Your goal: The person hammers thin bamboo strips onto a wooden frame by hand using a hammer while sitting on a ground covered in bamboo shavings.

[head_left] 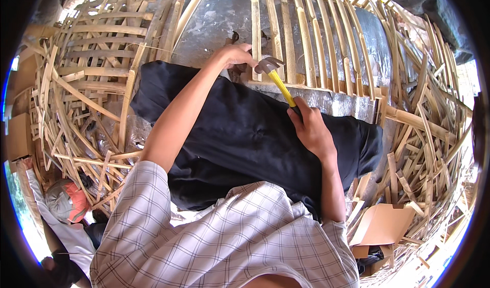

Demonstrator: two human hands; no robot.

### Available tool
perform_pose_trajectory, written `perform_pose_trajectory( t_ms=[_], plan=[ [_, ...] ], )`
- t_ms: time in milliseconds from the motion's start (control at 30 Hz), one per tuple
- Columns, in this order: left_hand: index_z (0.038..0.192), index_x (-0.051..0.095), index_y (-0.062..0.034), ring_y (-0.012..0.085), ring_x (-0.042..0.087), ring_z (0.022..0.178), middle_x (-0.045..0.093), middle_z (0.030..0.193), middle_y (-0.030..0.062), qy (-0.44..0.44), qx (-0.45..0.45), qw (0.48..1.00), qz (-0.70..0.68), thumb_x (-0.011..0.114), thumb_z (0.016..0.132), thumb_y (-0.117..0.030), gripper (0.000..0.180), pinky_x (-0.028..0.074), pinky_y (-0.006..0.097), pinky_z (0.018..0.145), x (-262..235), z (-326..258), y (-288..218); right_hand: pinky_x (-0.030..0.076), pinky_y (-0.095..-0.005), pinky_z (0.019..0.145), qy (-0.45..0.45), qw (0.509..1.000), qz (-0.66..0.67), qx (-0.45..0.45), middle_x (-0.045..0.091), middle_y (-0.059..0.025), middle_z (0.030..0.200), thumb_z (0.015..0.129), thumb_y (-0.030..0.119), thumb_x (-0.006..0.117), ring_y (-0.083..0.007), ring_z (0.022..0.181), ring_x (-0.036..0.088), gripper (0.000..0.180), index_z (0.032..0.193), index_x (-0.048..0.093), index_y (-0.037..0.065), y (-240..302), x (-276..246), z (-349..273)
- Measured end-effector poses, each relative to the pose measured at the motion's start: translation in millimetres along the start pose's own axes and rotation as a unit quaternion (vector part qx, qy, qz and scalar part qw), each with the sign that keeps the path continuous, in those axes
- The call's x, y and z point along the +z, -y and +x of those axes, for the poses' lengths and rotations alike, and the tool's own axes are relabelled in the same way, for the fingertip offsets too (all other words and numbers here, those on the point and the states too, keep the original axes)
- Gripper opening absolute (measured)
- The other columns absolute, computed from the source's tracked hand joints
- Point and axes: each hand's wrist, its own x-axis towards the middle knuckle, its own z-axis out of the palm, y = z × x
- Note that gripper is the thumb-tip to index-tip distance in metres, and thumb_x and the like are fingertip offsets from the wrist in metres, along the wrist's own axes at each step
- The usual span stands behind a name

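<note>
My right hand [312, 130] is closed round the dark grip of a claw hammer [280, 86] with a yellow handle. The hammer's head lies close to the lower end of the leftmost bamboo slat [256, 20], beside my left fingertips. My left hand [237, 56] has its fingers bent together against that slat's end; what they pinch, if anything, is too small to make out. Several upright slats stand side by side in a bamboo rack [332, 86], joined to a crosspiece at the near end. Black cloth [245, 130] covers my legs below the rack.
A woven bamboo panel [104, 51] and loose strips lie on the left. Piled bamboo strips [426, 135] fill the right side, with an open cardboard box [383, 224] near them. Another person in an orange and grey cap [69, 201] is at the lower left.
</note>
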Motion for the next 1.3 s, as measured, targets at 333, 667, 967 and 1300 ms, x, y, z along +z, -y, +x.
perform_pose_trajectory(
  t_ms=[333,667,967,1300],
  plan=[
    [0.154,0.039,-0.006,0.0317,0.02,0.153,0.03,0.162,0.0185,-0.021,-0.016,0.999,-0.041,0.079,0.077,-0.016,0.087,0.019,0.049,0.119,9,-2,-4,0.043,-0.0572,0.064,-0.027,0.997,0.036,-0.07,0.059,-0.0271,0.072,0.102,0.018,0.059,-0.0514,0.072,0.057,0.022,0.114,0.052,0.001,0,-9,8],
    [0.152,0.041,-0.0093,0.0315,0.015,0.154,0.031,0.162,0.0173,-0.006,-0.007,0.998,-0.059,0.086,0.075,-0.023,0.09,0.017,0.056,0.118,7,-5,-3,0.043,-0.0583,0.062,-0.047,0.995,0.013,-0.087,0.06,-0.0285,0.071,0.101,0.013,0.058,-0.0516,0.072,0.059,0.017,0.109,0.049,0.001,14,-17,6],
    [0.147,0.046,-0.0053,0.0307,0.024,0.15,0.04,0.155,0.0166,-0.046,-0.018,0.997,-0.056,0.094,0.07,-0.031,0.095,0.024,0.05,0.115,19,3,-6,0.043,-0.0582,0.059,-0.089,0.993,0.03,-0.07,0.059,-0.0285,0.068,0.099,0.01,0.059,-0.0505,0.068,0.059,0.019,0.112,0.048,0.001,11,-15,7],
    [0.162,0.016,-0.0057,0.0331,0.013,0.155,0.016,0.168,0.0189,0.039,-0.021,0.999,-0.027,0.092,0.071,-0.033,0.122,0.017,0.055,0.12,19,-1,-20,0.043,-0.0602,0.06,-0.078,0.995,0.013,-0.054,0.059,-0.03,0.068,0.1,0.011,0.059,-0.0511,0.067,0.059,0.017,0.109,0.047,0.002,-2,-6,2]
  ],
)
